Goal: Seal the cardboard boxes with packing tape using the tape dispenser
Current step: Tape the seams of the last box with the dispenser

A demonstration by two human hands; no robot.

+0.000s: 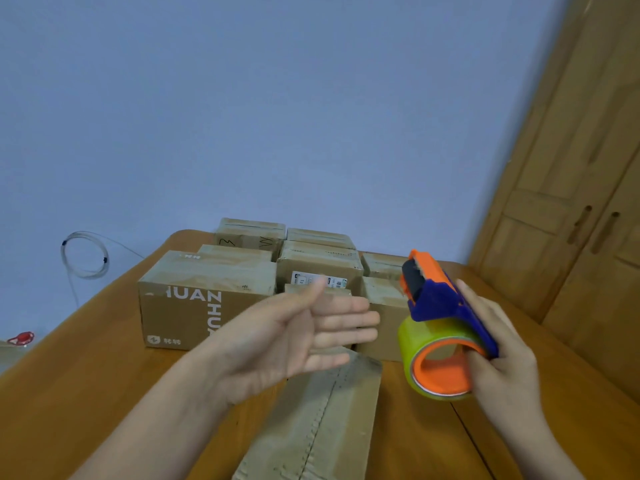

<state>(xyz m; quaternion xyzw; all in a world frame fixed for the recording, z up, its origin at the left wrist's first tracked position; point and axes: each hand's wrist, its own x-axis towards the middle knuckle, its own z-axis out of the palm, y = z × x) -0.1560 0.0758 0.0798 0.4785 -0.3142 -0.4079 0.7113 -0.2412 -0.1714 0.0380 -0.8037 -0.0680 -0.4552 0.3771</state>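
My right hand (498,344) grips an orange and blue tape dispenser (438,299) loaded with a roll of clear yellowish tape (415,337), held up in the air to the right. My left hand (294,334) hovers open, palm up, fingers straight, above a long cardboard box (318,420) that lies on the table in front of me with tape along its top seam. Behind it stand several more cardboard boxes; the largest (187,306) carries white lettering on its side.
The boxes sit on a wooden table (86,358). A blue wall rises behind, with a coil of clear cable (85,254) hanging at the left. A wooden door (571,188) fills the right side. A small red object (21,338) lies at the far left.
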